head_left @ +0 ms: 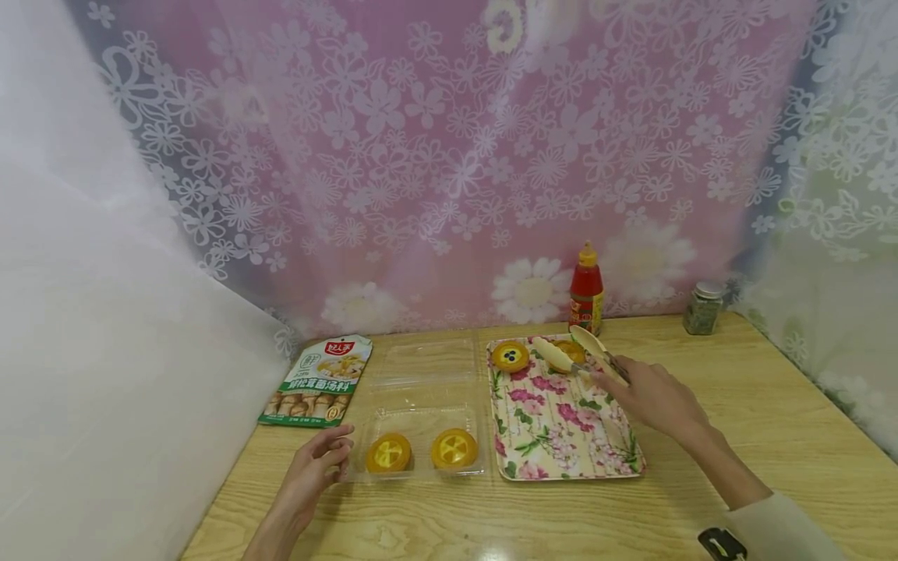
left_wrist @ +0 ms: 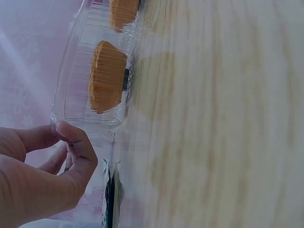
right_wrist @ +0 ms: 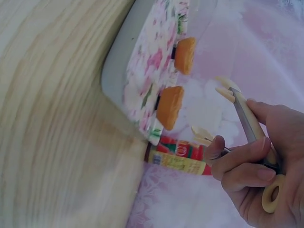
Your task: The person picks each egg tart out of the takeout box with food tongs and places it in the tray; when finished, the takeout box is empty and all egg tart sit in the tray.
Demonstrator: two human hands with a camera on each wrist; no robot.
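Observation:
My left hand (head_left: 309, 471) pinches the left rim of an open clear plastic container (left_wrist: 71, 102) between thumb and finger. Two egg tarts lie in its front half: a left tart (head_left: 389, 453) and a right tart (head_left: 454, 449). In my right hand (head_left: 659, 397) is a pair of food tongs (head_left: 557, 354), their cream tips spread apart. These tips hang over the far right tart (right_wrist: 170, 107) on a flowered tray (head_left: 533, 460), apart from it in the right wrist view. Beside it on the tray sits a tart with dark berries (head_left: 510, 357).
A green and white food pouch (head_left: 316, 383) lies left of the container. Behind the tray stands a red sauce bottle (head_left: 586, 292) with a yellow cap. A small glass jar (head_left: 703, 308) is at the back right. A flowered curtain (head_left: 449, 156) hangs behind the wooden table (head_left: 758, 421).

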